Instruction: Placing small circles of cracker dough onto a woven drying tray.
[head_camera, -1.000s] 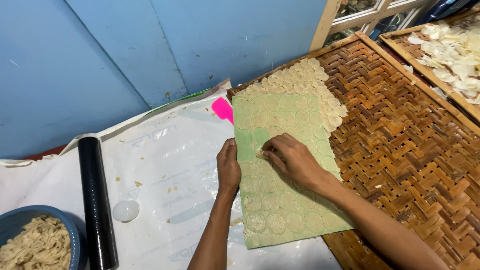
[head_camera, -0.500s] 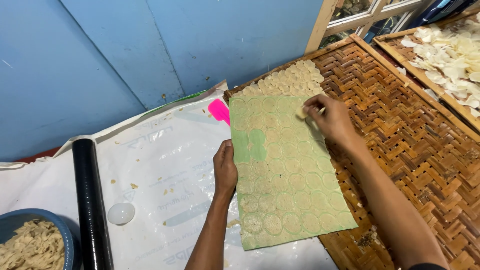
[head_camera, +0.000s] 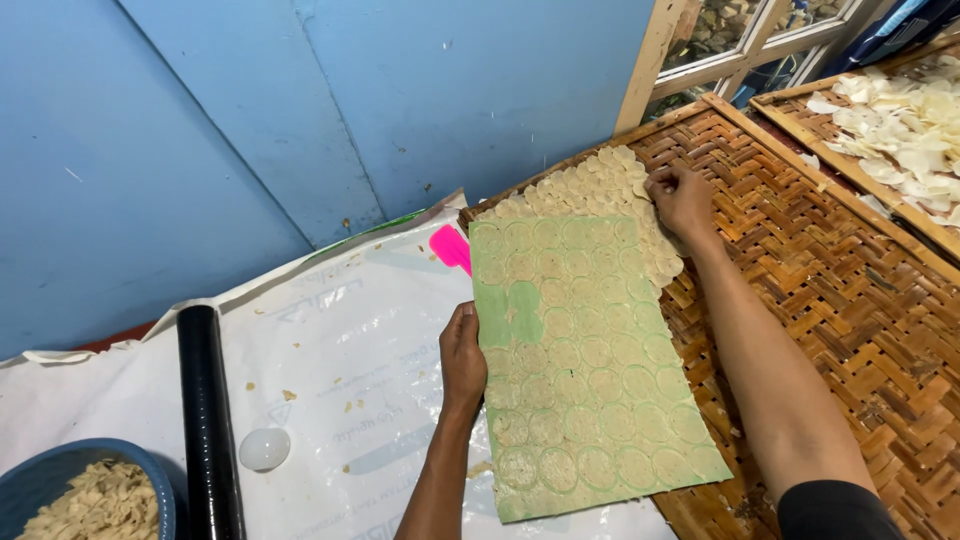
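A blue painted wall (head_camera: 300, 130) backs a low work surface covered in white plastic sheeting (head_camera: 330, 350). At far left sits a blue bowl of pale dough scraps (head_camera: 85, 495), then a black cylindrical roller (head_camera: 208, 420) with a small white round lid (head_camera: 264, 449) beside it. A bright pink plastic scraper (head_camera: 451, 247) lies by the top left corner of a green rectangular sheet covered in thin round dough discs (head_camera: 590, 370). The left hand (head_camera: 462, 355) grips that sheet's left edge, thumb on top, apparently steadying it. The sheet lies half over a woven bamboo tray (head_camera: 830, 290). The right hand (head_camera: 683, 197) presses its curled fingers on a patch of pale discs already laid on the tray (head_camera: 590, 185), just beyond the sheet's far edge. A second tray of white chips (head_camera: 900, 110) sits far right.
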